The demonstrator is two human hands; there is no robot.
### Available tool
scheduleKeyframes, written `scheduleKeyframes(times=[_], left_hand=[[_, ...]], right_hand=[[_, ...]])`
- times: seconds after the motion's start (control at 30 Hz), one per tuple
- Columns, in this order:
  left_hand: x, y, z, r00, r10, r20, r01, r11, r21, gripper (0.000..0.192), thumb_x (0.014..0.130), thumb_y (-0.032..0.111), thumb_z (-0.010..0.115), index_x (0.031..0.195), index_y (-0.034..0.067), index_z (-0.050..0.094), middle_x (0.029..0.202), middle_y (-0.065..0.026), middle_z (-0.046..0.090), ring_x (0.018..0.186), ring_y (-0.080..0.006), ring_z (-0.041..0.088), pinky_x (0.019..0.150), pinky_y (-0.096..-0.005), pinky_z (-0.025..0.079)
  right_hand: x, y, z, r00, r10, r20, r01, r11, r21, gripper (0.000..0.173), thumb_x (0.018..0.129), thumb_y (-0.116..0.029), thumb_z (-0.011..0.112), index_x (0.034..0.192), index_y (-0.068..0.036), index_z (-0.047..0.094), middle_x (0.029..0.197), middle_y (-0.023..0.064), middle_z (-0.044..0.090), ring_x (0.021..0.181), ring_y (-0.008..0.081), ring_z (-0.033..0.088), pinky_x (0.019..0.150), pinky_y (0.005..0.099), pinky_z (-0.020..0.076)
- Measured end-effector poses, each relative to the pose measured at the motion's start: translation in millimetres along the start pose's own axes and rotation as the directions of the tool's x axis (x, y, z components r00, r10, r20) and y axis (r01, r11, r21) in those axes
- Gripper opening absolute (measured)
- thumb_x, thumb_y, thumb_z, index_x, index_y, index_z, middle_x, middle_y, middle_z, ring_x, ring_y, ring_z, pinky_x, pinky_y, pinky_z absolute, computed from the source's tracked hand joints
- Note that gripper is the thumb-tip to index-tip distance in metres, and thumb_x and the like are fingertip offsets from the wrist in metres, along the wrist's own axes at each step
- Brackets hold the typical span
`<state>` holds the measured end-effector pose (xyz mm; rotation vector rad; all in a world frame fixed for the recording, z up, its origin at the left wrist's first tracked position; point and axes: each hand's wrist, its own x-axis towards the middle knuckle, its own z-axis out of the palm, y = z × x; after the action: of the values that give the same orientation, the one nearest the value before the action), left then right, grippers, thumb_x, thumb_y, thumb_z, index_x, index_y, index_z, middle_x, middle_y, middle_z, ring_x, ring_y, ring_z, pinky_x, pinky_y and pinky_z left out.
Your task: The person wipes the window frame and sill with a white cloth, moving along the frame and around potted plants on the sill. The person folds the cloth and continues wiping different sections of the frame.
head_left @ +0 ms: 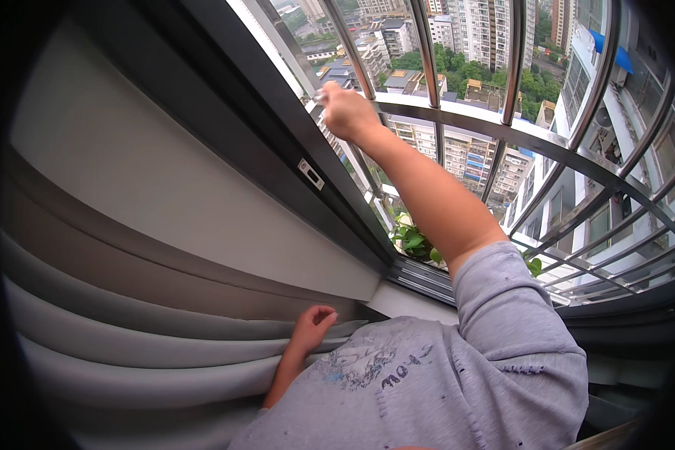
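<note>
My right hand [349,112] is stretched out through the open window, close to the outer edge of the dark window frame [292,129]. Its fingers are curled around a small pale object [319,97], too blurred to identify. Just beyond the hand is a metal window guard [450,116] with upright bars. Low by my body, my left hand [313,329] is beside the grey curtain [174,354]. The thumb and fingers of that hand are bent with a gap between them, and nothing shows in it.
A latch plate [311,174] is set in the dark frame. Sliding tracks [422,281] run along the sill [410,304]. Green potted plants [413,239] stand outside beneath my right arm. Beyond the guard, tall buildings [484,34] show far below and opposite.
</note>
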<state>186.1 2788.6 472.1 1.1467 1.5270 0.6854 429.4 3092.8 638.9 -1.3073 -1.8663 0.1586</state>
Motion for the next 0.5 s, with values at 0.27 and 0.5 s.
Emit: scheduleKeyframes(times=[0.27,0.5], left_hand=[[-8,-1,-2,0.998,-0.049,-0.032,0.048,0.999,-0.004,0.016,0.085,0.012,0.067,0.097,0.002,0.062,0.089,-0.0038,0.065,0.082,-0.0106,0.061,0.076,-0.0246,0.049],[-2,3,-5,0.995,-0.086,-0.043,0.088,0.994,0.059,0.018,0.085,0.014,0.067,0.098,0.003,0.063,0.086,-0.0020,0.064,0.080,-0.0090,0.059,0.073,-0.0244,0.048]], right_hand=[[25,10,76,0.998,0.052,-0.022,-0.043,0.950,0.310,0.025,0.087,-0.014,0.043,0.110,-0.009,0.053,0.093,0.0214,0.065,0.090,0.0412,0.061,0.079,0.0448,0.0475],[41,24,82,0.930,-0.277,0.243,-0.025,0.612,0.791,0.023,0.091,-0.023,0.052,0.107,-0.010,0.061,0.090,0.0162,0.066,0.080,0.0316,0.063,0.075,0.0359,0.0486]])
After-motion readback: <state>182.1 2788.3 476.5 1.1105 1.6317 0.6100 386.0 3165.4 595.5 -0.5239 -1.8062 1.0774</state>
